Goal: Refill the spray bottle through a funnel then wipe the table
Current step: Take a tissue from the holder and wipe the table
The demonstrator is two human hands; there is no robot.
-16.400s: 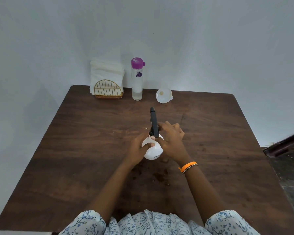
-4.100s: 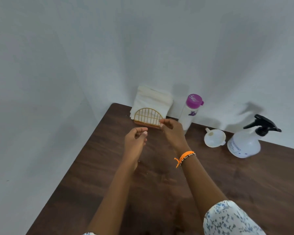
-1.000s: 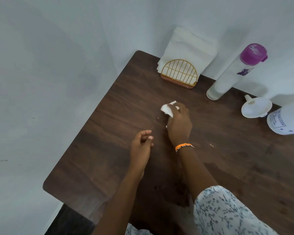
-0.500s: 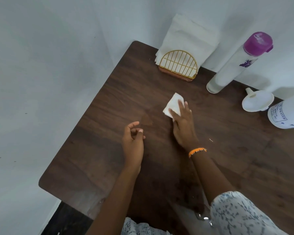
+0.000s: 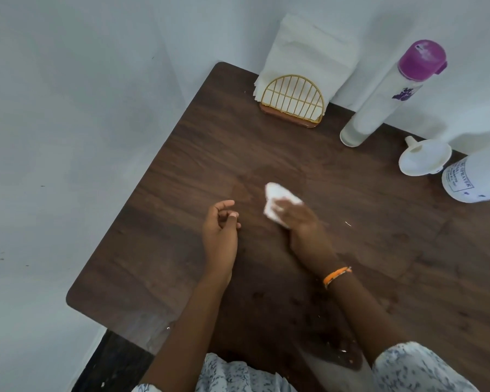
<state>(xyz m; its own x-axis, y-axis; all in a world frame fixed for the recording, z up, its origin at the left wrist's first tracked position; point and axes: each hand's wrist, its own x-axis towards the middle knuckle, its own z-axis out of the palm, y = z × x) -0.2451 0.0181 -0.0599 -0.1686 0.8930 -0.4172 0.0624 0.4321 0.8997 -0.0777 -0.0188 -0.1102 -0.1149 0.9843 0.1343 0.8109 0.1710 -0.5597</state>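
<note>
The right hand [image 5: 296, 215] presses a white tissue [image 5: 277, 200] flat against the wooden table [image 5: 379, 250], seemingly wiping. The left hand [image 5: 219, 232], loosely curled and empty, rests left of the tissue. Beyond the tissue, a napkin holder [image 5: 292, 100]; far right, the funnel [image 5: 423, 159] touching the spray bottle [image 5: 478, 178].

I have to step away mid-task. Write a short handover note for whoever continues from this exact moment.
Right hand presses a white tissue on the table, mid-wipe.
Left hand hangs loosely curled and holds nothing.
Spray bottle, funnel and purple-capped bottle stand at the far edge, right of the napkin holder.
Refill looks finished.
Left: wipe the remaining table.
</note>
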